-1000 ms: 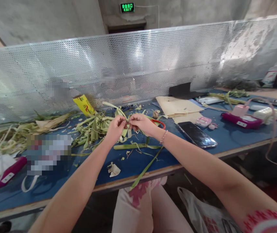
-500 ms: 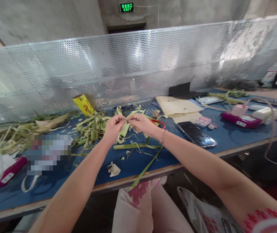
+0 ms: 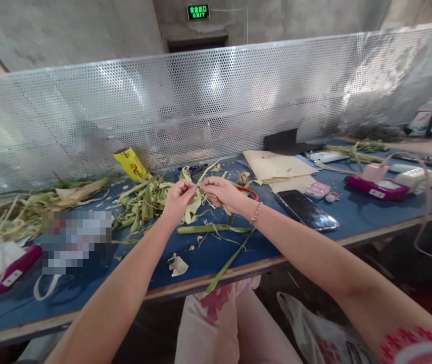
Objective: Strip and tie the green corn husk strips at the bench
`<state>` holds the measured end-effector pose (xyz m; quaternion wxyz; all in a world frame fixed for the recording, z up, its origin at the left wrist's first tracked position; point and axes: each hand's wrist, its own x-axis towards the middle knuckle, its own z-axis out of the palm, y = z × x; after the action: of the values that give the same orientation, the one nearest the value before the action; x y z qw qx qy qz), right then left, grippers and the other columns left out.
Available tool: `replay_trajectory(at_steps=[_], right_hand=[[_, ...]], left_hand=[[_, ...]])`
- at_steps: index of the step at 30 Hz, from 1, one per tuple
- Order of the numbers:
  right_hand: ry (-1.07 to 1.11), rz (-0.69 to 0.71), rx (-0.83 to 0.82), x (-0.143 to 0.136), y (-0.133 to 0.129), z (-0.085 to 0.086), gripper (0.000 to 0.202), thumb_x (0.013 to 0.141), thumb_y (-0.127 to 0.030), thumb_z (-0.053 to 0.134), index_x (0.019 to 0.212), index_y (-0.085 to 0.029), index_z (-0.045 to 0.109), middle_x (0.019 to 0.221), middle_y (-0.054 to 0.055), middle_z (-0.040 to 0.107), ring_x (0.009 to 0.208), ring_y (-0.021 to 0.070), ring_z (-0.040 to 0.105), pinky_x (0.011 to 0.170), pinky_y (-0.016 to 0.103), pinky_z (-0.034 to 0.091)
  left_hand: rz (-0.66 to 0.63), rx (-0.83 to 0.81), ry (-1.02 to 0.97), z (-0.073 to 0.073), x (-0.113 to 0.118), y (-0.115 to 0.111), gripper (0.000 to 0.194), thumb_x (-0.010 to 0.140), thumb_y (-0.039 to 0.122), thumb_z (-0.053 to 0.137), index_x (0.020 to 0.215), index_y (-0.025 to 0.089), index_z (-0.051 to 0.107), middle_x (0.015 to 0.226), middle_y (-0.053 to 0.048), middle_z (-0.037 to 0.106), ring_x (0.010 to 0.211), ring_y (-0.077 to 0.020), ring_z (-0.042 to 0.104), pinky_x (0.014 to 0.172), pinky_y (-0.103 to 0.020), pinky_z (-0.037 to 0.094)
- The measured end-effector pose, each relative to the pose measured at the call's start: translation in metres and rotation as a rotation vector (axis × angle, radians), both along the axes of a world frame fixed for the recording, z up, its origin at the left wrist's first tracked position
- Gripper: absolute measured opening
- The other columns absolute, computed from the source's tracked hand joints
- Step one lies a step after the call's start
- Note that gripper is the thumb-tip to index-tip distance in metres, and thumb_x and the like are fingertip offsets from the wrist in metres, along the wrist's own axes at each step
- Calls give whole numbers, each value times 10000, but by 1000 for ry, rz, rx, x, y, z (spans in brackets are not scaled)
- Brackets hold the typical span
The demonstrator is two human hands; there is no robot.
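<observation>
Near the middle of the blue table [image 3: 132,273], my left hand [image 3: 181,196] and my right hand [image 3: 219,193] are almost touching, fingertips pinched. Between them is a small pale green piece of leaf, mostly hidden by the fingers. Green leaf strips lie just beneath and behind the hands. To the left of my left hand sits a pile of green plant pieces [image 3: 140,205]. A long green stalk [image 3: 200,229] lies in front of the hands, and a long leaf [image 3: 227,264] hangs over the table edge. Red scissor handles [image 3: 251,192] show beside my right wrist.
At the right are a black phone [image 3: 306,210], a pink gadget [image 3: 317,189] and a purple power strip [image 3: 377,188] with cables. Brown paper [image 3: 276,167] and a yellow box [image 3: 131,164] stand near the perforated metal screen [image 3: 200,101]. Dry husks [image 3: 67,199] lie left.
A thin green strip now sticks up behind my right hand. The fingers of my right hand have shifted slightly; my left hand has barely moved.
</observation>
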<state>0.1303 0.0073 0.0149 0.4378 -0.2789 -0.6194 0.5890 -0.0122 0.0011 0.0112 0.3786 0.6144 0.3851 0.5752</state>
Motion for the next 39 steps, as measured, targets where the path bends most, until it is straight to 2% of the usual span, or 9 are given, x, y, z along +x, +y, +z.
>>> replay_trajectory(at_steps=[4,7,9,13,19,21,25,28,39], right_hand=[[-118,-127,227,2,10,-4,182,759,-249,446,594,-173,428,476,-62,363,413,52,309,417,202,249],[-147,-338,428,5,17,-5,103,727,-262,511,695,-165,523,687,-7,492,639,91,447,610,232,362],[-141,-349,468,7,18,-5,112,728,-260,520,786,-173,561,828,24,533,765,113,474,726,261,371],[-109,-240,472,7,14,-2,167,779,-281,459,790,-177,589,873,41,584,778,121,503,739,275,380],[-122,-253,448,3,13,-3,174,740,-286,521,690,-160,630,682,6,561,662,98,496,629,235,386],[-69,-222,360,3,14,-4,158,725,-274,536,723,-156,641,643,-5,542,621,88,487,599,230,391],[114,-49,124,4,15,-4,159,687,-183,558,828,-152,627,675,-8,569,614,75,514,614,234,430],[174,7,67,5,14,-3,184,651,-142,590,833,-148,616,692,-10,579,613,64,519,622,227,438],[135,-6,174,4,14,-5,197,649,-106,580,841,-143,592,636,-39,539,570,43,475,572,203,397]], left_hand=[[-15,7,-12,0,0,0,125,640,221,602,616,153,500,461,47,453,385,-28,311,411,-185,215],[-47,27,2,-1,0,0,100,643,209,593,622,155,511,460,50,451,386,-29,306,414,-187,215],[-55,36,25,-2,0,0,81,635,197,592,627,155,523,471,47,465,395,-32,316,419,-188,222],[-29,17,78,-2,1,0,71,622,197,593,630,152,538,489,36,504,408,-39,352,430,-190,254],[26,19,159,-2,4,-2,48,602,178,586,608,147,549,500,28,542,417,-51,411,441,-193,302],[34,23,167,-1,5,-3,47,603,177,587,605,146,551,500,27,547,417,-53,420,447,-196,316],[51,20,136,2,6,-6,90,622,217,602,602,146,551,496,21,548,425,-58,436,456,-198,333],[51,15,123,4,6,-7,114,616,232,620,587,144,554,486,20,536,423,-58,437,454,-197,335],[8,20,75,0,4,-5,118,608,222,622,566,140,547,480,23,540,412,-50,431,441,-188,321]])
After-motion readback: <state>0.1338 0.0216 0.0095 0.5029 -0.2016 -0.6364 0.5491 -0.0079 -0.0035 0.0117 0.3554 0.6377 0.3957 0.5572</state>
